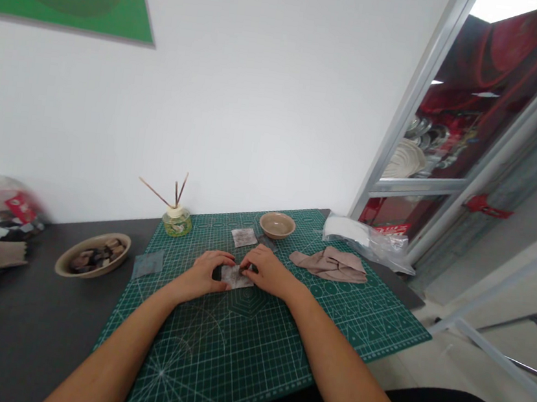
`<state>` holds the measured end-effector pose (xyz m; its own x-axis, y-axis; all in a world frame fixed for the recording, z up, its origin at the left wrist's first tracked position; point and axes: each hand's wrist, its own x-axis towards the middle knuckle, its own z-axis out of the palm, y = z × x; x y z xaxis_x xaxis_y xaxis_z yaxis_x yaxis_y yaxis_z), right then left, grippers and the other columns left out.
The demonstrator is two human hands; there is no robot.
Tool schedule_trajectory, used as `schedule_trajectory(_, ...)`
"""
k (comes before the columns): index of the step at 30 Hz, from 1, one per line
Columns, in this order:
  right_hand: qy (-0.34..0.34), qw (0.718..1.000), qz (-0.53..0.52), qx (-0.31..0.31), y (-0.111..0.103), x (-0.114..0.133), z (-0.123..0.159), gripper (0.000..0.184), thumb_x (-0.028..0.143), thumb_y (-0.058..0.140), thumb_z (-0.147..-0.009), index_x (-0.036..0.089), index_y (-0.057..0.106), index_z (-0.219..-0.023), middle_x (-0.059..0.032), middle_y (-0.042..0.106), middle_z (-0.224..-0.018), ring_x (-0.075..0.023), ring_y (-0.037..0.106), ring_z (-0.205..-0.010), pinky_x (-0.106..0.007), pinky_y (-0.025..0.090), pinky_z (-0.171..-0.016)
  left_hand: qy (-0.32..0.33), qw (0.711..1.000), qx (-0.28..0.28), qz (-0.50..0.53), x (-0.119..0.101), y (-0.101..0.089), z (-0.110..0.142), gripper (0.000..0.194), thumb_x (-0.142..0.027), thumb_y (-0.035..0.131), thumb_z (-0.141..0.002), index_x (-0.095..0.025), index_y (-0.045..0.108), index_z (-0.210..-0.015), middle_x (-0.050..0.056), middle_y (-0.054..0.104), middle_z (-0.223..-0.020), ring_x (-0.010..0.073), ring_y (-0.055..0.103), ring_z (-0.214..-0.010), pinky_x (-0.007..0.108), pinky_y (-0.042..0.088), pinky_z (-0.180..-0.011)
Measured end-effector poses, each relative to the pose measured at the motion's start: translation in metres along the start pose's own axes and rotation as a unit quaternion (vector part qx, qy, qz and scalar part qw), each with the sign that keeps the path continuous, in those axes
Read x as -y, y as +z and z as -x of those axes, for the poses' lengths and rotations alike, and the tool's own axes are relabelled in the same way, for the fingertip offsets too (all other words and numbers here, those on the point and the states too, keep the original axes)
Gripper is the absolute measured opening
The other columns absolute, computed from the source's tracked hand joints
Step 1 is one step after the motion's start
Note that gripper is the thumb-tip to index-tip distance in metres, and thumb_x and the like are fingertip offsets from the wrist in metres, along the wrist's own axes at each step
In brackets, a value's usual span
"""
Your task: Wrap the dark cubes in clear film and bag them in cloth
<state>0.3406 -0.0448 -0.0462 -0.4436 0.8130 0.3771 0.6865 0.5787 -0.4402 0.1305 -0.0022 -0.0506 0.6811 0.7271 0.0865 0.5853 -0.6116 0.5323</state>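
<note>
A small whitish square with grey smudges (230, 278), its material unclear, lies on the green cutting mat (276, 332) between my hands. My left hand (205, 273) grips its left side between thumb and fingers. Over the right part of the square, the fingers of my right hand (267, 269) are pinched together; a dark bit shows at the fingertips, too small to name. Just beyond the hands is a similar smudged square (244, 237). Partly behind my right hand lies a dark flat piece (267, 243).
A shallow tan bowl (277, 226) stands at the back, near a crumpled brown cloth (332, 264) and a clear plastic bag (366, 239). Leftward are a reed diffuser (177, 222), a translucent grey square (148, 264) and a bowl of dark and brown pieces (62, 263).
</note>
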Motion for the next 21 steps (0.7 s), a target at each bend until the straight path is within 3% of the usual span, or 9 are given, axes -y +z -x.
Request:
schedule_trajectory(12,0.007,1.0,-0.011,0.005,-0.0023,-0.0019,0.0021,0.011,0.006,0.066,-0.076,0.015,0.065,-0.083,-0.0045,0.065,-0.084,-0.0191,0.053,-0.09,-0.032,0.042,-0.084,0.008,1.0,-0.001,-0.002,-0.001,-0.001,0.0009,0.043,-0.028,0.071,-0.068,-0.024,0.063,-0.11,0.005,0.058,-0.13,0.0289,0.047,-0.124,0.045,0.032,-0.107)
schedule_trajectory(17,-0.019,1.0,0.002,0.005,-0.0024,-0.0021,0.0032,0.023,0.008,0.063,-0.081,0.019,0.069,-0.1,-0.0033,0.065,-0.086,-0.0178,0.053,-0.089,-0.034,0.039,-0.087,-0.003,1.0,0.0,-0.002,-0.0008,-0.0003,0.0004,0.043,-0.027,0.072,-0.067,-0.022,0.064,-0.11,0.006,0.058,-0.129,0.0291,0.046,-0.124,0.045,0.031,-0.108)
schedule_trajectory(21,-0.034,0.999,-0.012,-0.013,0.0054,0.0041,-0.0021,0.015,0.01,0.063,-0.082,0.018,0.069,-0.093,-0.0037,0.066,-0.09,-0.0186,0.054,-0.092,-0.035,0.039,-0.09,-0.004,1.0,0.0,-0.007,-0.0012,0.0004,-0.0003,0.043,-0.026,0.072,-0.067,-0.024,0.064,-0.109,0.005,0.058,-0.129,0.0284,0.046,-0.124,0.045,0.032,-0.108)
